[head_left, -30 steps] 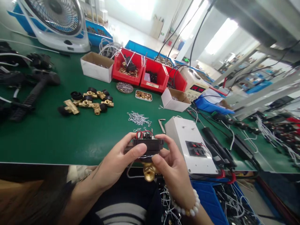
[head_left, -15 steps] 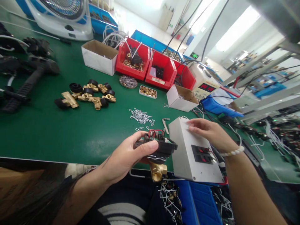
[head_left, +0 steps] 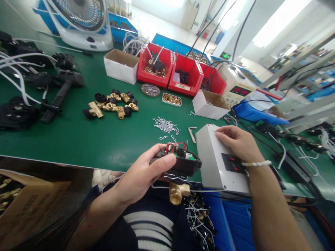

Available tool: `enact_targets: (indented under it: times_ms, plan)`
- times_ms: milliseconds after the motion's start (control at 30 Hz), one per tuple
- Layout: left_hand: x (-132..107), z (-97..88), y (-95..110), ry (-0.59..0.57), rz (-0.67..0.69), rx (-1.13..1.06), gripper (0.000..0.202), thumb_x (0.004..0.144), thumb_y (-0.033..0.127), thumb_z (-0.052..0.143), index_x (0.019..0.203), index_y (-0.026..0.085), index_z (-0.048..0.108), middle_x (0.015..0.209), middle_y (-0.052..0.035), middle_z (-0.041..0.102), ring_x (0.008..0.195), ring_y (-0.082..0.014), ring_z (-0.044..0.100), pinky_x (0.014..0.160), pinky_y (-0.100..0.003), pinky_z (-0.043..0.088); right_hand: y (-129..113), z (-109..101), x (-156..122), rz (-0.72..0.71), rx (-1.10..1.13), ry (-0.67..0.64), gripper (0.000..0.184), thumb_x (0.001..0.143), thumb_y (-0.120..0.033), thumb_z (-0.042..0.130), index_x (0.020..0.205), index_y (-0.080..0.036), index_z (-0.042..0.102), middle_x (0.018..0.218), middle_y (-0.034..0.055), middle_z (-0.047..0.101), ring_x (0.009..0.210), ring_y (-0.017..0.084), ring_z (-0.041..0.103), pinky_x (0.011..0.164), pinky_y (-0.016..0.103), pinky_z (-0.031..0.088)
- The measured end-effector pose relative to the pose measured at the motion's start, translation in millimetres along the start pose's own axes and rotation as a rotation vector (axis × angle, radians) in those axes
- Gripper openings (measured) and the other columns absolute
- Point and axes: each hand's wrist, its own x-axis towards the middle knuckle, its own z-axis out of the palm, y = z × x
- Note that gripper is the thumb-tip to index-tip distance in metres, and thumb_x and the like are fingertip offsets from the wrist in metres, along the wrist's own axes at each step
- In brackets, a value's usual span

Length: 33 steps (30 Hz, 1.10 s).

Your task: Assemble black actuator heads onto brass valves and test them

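My left hand (head_left: 146, 172) is closed round a black actuator box (head_left: 180, 162) with red wires showing on top and a brass valve body (head_left: 178, 193) hanging under it, held over the table's near edge. My right hand (head_left: 238, 143) lies on top of a white switch box (head_left: 217, 160) with red rocker switches, fingers curled loosely against its lid. A white bead bracelet (head_left: 258, 163) sits on that wrist. Nothing shows inside the right hand.
On the green table (head_left: 78, 136) lie a pile of brass valves with black caps (head_left: 112, 106), loose wire clips (head_left: 164, 123), red bins (head_left: 171, 69), two small cardboard boxes (head_left: 121, 64), a fan (head_left: 83, 21), black parts at left, and a meter (head_left: 239, 87) with cables at right.
A second ago both hands held the actuator. My right hand let go and moved right onto the white switch box, where it now rests. My left hand keeps the actuator.
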Motion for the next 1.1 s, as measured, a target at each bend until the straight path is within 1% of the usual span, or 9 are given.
enact_targets:
  times_ms: [67,200,367,467,567,733,900,1000,1100]
  plan:
    - [0.5,0.1,-0.5,-0.020,0.010,-0.053,0.047,0.085,0.048,0.068,0.113,0.013,0.057,0.101,-0.0110,0.072,0.089,-0.0219,0.071,0.069,-0.025,0.053,0.4,0.1,0.2,-0.008,-0.010,-0.001,0.025,0.069,-0.041,0.067,0.082,-0.019,0.069,0.076,0.0034,0.068,0.066,0.017,0.058,0.063,0.030,0.047]
    - [1.8,-0.2,-2.1,-0.020,0.023,-0.091,0.044,0.086,0.048,0.067,0.112,0.013,0.060,0.101,-0.0102,0.073,0.093,-0.0236,0.070,0.077,-0.030,0.055,0.4,1.4,0.3,0.006,-0.030,0.019,0.025,0.069,-0.041,0.067,0.082,-0.019,0.069,0.074,0.0030,0.067,0.062,0.016,0.054,0.059,0.029,0.043]
    - [2.2,0.7,-2.8,0.000,0.001,-0.133,0.044,0.085,0.048,0.068,0.111,0.013,0.061,0.092,-0.0076,0.073,0.083,-0.0219,0.071,0.070,-0.029,0.054,-5.8,2.4,-2.0,0.066,-0.049,0.035,0.021,0.070,-0.037,0.067,0.080,-0.019,0.068,0.074,0.0044,0.068,0.062,0.015,0.052,0.059,0.028,0.040]
    - [1.3,1.3,-1.8,0.000,-0.011,-0.139,0.046,0.084,0.049,0.069,0.113,0.013,0.061,0.089,-0.0068,0.073,0.081,-0.0220,0.070,0.071,-0.030,0.053,-7.7,1.9,-2.9,0.077,-0.058,0.053,0.019,0.076,-0.038,0.063,0.078,-0.020,0.066,0.073,0.0046,0.067,0.060,0.015,0.051,0.060,0.028,0.039]
    - [-0.3,0.8,-1.0,-0.013,-0.035,-0.125,0.051,0.082,0.052,0.069,0.114,0.014,0.061,0.089,-0.0070,0.072,0.078,-0.0215,0.070,0.071,-0.031,0.053,-7.4,1.4,-2.7,0.080,-0.076,0.071,0.023,0.082,-0.040,0.058,0.073,-0.020,0.064,0.068,0.0039,0.064,0.060,0.015,0.052,0.062,0.028,0.040]
    - [-2.5,0.6,-0.9,-0.032,-0.051,-0.110,0.055,0.079,0.056,0.070,0.114,0.014,0.061,0.090,-0.0073,0.072,0.076,-0.0192,0.068,0.066,-0.027,0.051,-7.8,0.6,-1.9,0.075,-0.108,0.080,0.030,0.086,-0.043,0.055,0.069,-0.020,0.064,0.064,0.0030,0.060,0.063,0.016,0.054,0.067,0.028,0.040]
    - [-2.2,2.5,-1.1,0.015,-0.027,-0.140,0.050,0.083,0.051,0.069,0.115,0.014,0.060,0.092,-0.0072,0.072,0.079,-0.0203,0.069,0.071,-0.029,0.053,-6.2,0.9,-1.3,0.076,-0.102,0.078,0.033,0.086,-0.047,0.054,0.070,-0.019,0.064,0.064,0.0032,0.060,0.064,0.017,0.054,0.067,0.028,0.040]
    - [-1.9,2.3,-2.1,0.043,-0.019,-0.131,0.051,0.084,0.052,0.068,0.118,0.015,0.059,0.095,-0.0078,0.073,0.080,-0.0216,0.069,0.072,-0.032,0.053,-4.1,1.0,-1.0,0.067,-0.092,0.076,0.037,0.085,-0.052,0.054,0.070,-0.020,0.064,0.065,0.0039,0.061,0.064,0.017,0.055,0.067,0.029,0.041]
    - [-2.3,1.4,-2.6,0.056,-0.021,-0.096,0.053,0.085,0.053,0.066,0.122,0.016,0.057,0.101,-0.0084,0.072,0.085,-0.0227,0.070,0.073,-0.032,0.053,-3.8,0.8,-1.2,0.058,-0.088,0.070,0.038,0.086,-0.052,0.053,0.070,-0.020,0.064,0.066,0.0041,0.061,0.065,0.017,0.055,0.068,0.029,0.041]
